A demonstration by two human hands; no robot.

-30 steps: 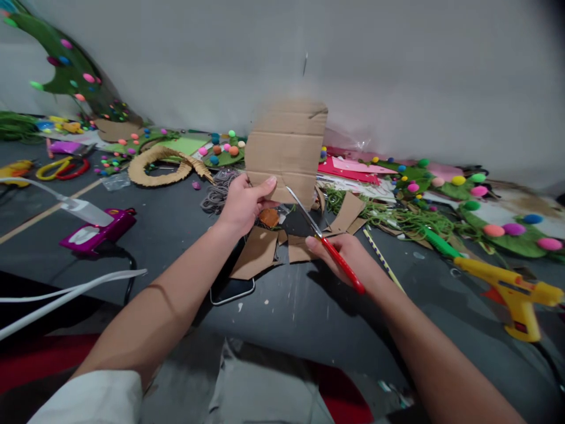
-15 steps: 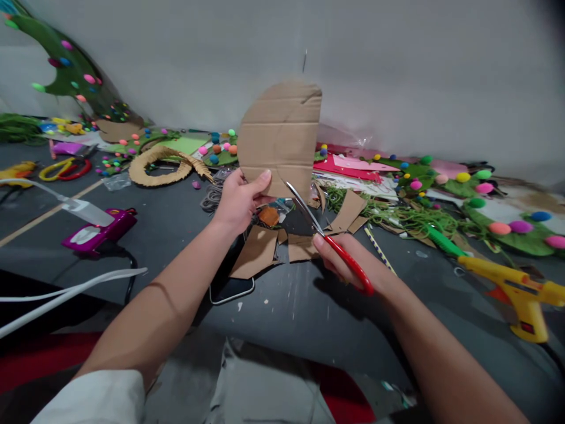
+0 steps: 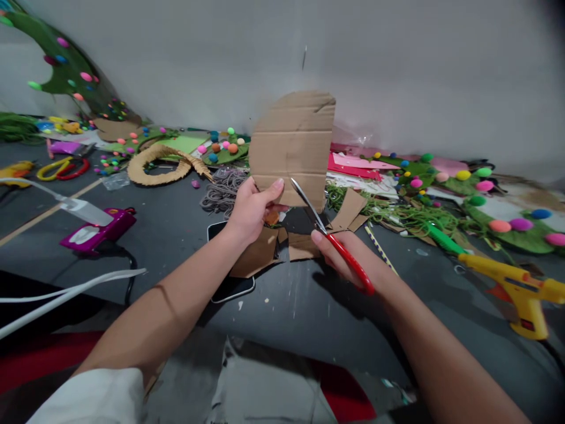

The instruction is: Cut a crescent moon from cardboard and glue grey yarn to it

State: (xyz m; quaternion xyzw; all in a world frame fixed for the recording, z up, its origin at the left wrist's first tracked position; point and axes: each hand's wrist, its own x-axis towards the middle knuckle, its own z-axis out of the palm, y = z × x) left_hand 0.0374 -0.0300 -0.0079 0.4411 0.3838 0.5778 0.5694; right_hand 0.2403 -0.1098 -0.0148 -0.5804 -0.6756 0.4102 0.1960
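A piece of brown cardboard [image 3: 293, 138] with a rounded upper left side and a straight right edge is held upright over the table. My left hand [image 3: 253, 206] grips its lower left edge, thumb on the near face. Closed round red-handled scissors [image 3: 346, 259] is my right hand [image 3: 338, 253]. The blades point up and left, overlapping the cardboard's lower part; whether they touch it I cannot tell. Beneath lie cardboard offcuts [image 3: 304, 247], partly over a dark phone-like slab [image 3: 233, 291] with a pale rim.
To the right lies a yellow glue gun [image 3: 516, 274]. A purple power strip [image 3: 99, 229] with white cables sits at left, near yellow-and-red scissors [image 3: 64, 169]. Grey cord [image 3: 223, 191], a cardboard ring [image 3: 154, 168] and green strands [image 3: 397, 212] line the back.
My left hand and the cardboard have shifted right and slightly down, uncovering more of the grey cord. The scissors in my right hand have stayed nearly in place.
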